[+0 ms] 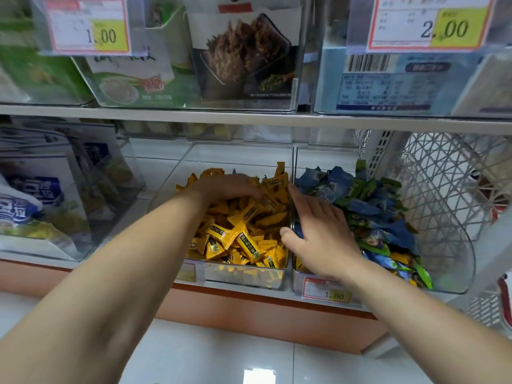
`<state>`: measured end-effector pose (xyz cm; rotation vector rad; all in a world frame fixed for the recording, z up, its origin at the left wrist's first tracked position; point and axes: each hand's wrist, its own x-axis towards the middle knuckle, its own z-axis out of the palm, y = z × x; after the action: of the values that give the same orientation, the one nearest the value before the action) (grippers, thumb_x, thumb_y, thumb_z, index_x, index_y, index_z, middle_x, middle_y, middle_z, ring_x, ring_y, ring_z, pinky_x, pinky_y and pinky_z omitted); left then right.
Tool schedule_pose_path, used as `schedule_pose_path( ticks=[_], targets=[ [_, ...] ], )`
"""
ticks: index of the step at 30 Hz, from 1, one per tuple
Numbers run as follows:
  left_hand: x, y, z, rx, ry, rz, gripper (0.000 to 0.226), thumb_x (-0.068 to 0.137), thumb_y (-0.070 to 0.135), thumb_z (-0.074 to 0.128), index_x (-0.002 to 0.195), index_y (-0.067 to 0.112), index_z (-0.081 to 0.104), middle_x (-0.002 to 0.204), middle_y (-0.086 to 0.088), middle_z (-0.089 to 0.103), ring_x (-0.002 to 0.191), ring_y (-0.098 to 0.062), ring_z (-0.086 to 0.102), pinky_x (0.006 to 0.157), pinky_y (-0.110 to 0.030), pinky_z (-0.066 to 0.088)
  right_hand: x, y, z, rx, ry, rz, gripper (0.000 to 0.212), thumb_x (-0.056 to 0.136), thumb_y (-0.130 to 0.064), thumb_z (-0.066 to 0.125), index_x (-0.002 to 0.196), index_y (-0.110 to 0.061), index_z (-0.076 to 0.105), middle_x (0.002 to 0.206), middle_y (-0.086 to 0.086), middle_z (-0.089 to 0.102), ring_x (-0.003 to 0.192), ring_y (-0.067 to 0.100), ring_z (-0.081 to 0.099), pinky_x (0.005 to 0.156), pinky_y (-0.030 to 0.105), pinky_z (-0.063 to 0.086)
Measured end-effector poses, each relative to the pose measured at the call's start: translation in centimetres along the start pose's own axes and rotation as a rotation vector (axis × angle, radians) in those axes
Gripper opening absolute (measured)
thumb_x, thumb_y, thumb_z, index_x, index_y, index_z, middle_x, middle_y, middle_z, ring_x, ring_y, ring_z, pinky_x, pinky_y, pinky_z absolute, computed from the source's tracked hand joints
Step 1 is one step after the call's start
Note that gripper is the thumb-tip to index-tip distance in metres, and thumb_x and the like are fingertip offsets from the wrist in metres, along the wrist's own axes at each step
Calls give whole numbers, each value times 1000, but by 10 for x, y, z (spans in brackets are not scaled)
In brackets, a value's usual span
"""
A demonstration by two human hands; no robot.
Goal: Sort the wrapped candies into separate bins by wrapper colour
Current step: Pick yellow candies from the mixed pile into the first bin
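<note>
Snack bags (41, 189) crowd mid-left; I see my left hand (230, 187) curled into yellow candies (243, 231), grip unclear, right hand (318, 225) spread over blue-green candies (382, 212).

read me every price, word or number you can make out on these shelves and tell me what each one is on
"1.00": price tag, upper shelf, left.
"2.00": price tag, upper shelf, right.
"1.00": price tag, front of the blue and green candy bin.
Too blurred to read: yellow candy wrappers, blue box label, bags at left.

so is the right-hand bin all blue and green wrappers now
No, several yellow candies still lie among the blue and green ones in the right bin.
</note>
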<state>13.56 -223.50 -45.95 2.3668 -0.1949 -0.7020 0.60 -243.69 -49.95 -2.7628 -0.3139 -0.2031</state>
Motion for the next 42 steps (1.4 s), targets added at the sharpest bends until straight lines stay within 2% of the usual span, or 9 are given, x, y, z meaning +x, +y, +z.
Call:
schedule_pose_path(
  ticks=[5,10,14,18,20,25,32,36,42],
  targets=[
    [-23,-7,-17,-112,-13,162,47,77,29,80,121,23,64,114,-6,72,108,-28,68,100,-45,52,0,-1,0,-13,10,0,83,83,-62,30,156,-33,4,147,-2,40,134,24,36,112,42,25],
    [-52,-6,-5,376,-106,138,91,62,81,64,143,58,31,154,9,41,138,-21,41,114,-42,31,-1,-1,-1,-12,3,1,85,81,-64,27,156,-33,3,147,-2,39,134,23,36,113,42,25],
    [-70,0,-11,387,-100,112,56,64,92,52,117,82,37,141,24,45,129,-11,43,100,-24,33,0,-2,-1,-19,1,9,86,80,-64,26,156,-32,1,149,-2,38,135,24,35,113,42,25],
    [-35,0,-34,233,286,260,37,86,55,61,122,49,61,111,19,66,111,-10,60,87,-26,42,0,-4,1,-30,6,5,87,78,-65,20,156,-32,1,147,-3,39,133,23,36,113,42,25],
    [0,-3,-33,288,428,217,32,93,35,62,124,27,64,121,3,67,115,-18,59,85,-25,41,0,-3,2,-34,10,2,86,79,-65,21,156,-31,1,147,-3,39,133,23,36,112,42,25],
    [65,-18,-9,269,400,-96,58,96,47,56,128,-1,54,131,-20,57,118,-34,54,89,-36,44,0,0,2,-20,17,-8,85,81,-64,27,156,-32,1,147,-3,39,133,23,37,112,41,25],
    [84,-20,9,196,382,-129,91,86,61,64,143,-5,36,130,-21,58,116,-34,59,92,-40,48,1,0,2,-18,20,-16,84,82,-64,28,155,-31,2,144,-5,39,130,21,38,111,40,25],
    [82,-21,20,257,418,69,47,87,32,74,125,14,53,126,-10,60,105,-21,55,82,-30,43,0,0,1,-17,19,-19,85,82,-63,30,156,-30,4,144,-3,40,131,22,38,111,40,25],
    [77,-26,15,114,390,148,54,86,27,75,132,7,55,133,-11,57,116,-22,53,93,-30,43,0,-1,-1,-14,10,-20,85,82,-63,30,156,-30,3,146,-4,38,133,21,35,113,39,21]
  ],
)
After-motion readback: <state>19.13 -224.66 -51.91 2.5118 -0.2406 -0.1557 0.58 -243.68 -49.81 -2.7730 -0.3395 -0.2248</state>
